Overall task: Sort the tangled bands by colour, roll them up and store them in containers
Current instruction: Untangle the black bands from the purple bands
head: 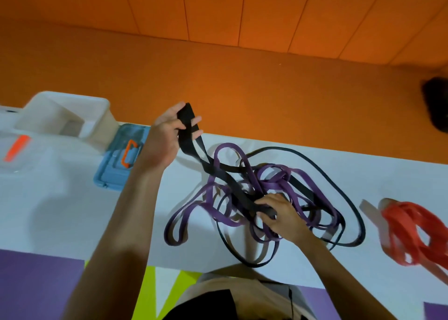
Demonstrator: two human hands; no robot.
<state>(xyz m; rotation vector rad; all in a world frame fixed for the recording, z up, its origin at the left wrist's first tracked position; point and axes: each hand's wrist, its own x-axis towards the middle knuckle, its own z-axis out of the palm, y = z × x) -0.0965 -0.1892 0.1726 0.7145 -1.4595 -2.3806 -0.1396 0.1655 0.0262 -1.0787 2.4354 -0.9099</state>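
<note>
Black band (188,125) is hanging across our left hand (167,135), which we are holding up over the far edge of the table (60,210). The fingers are spread and the thumb is pinching the flat strap against them. From there it is running taut, its length slanting from far left down to near right, into our right hand (278,214). That hand's fingers are curling round it in the middle of the heap. It is looking wide, matte and dark, folded double near the left hand. Around the right hand, purple bands (276,174) are lying looped and knotted on the table. Well to the right, red bands (407,232) are lying in their own bunch. Beyond our left forearm, a blue box (114,174) is sitting beside a white tub (104,115).
</note>
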